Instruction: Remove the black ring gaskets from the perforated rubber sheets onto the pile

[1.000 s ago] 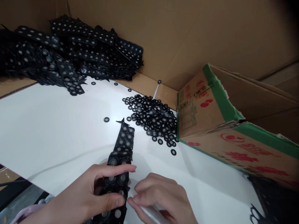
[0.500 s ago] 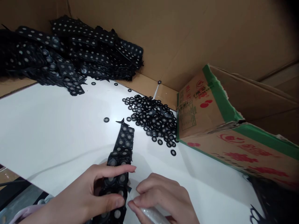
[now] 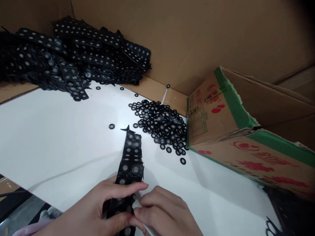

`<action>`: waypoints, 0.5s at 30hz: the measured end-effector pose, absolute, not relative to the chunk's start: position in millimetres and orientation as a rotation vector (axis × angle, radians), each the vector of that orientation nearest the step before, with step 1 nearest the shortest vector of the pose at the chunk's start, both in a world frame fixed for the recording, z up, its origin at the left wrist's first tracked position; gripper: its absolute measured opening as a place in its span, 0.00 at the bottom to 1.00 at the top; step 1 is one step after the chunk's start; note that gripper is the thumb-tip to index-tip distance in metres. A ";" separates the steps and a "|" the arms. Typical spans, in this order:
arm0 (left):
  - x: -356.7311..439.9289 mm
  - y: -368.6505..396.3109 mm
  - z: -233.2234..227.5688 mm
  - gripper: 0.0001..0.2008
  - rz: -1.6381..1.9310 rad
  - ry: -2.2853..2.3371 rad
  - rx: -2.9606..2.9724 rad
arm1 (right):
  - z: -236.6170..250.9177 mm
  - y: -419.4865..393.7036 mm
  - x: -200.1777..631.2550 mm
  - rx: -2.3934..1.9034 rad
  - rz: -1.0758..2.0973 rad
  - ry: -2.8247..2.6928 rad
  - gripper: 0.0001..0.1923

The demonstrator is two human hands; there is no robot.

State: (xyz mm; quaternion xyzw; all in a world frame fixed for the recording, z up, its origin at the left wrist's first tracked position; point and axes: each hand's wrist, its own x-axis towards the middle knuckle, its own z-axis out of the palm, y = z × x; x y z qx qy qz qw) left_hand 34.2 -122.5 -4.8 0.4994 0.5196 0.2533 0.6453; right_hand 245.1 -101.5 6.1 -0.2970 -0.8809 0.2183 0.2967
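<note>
Gripping at the near edge, the left hand (image 3: 98,213) clamps thumb and fingers around a long black rubber strip studded with grey-centred rings (image 3: 129,164), which stretches away across the white counter (image 3: 61,137). Right hand (image 3: 162,214), fingers pinched together, presses against the strip's right edge, a slim pale tool under it. Further out, right of the strip's tip, lies a heap of loose black rings (image 3: 161,124) beside a green-edged cardboard box (image 3: 221,118). Far left, piled black strips (image 3: 69,59) sit against the brown cardboard wall (image 3: 197,36).
</note>
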 end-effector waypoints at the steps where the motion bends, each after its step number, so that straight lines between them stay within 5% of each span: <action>1: 35.8 -123.1 -6.1 0.19 0.588 1.167 1.129 | 3.6 -102.6 242.4 -0.808 0.547 -2.346 0.11; 7: 47.0 -120.0 -1.6 0.19 0.622 1.145 1.108 | -12.7 -107.9 224.6 -0.924 0.346 -2.145 0.29; 15: 46.2 -113.9 1.7 0.21 0.533 1.212 1.124 | 4.4 -101.1 233.8 -0.902 0.222 -2.383 0.20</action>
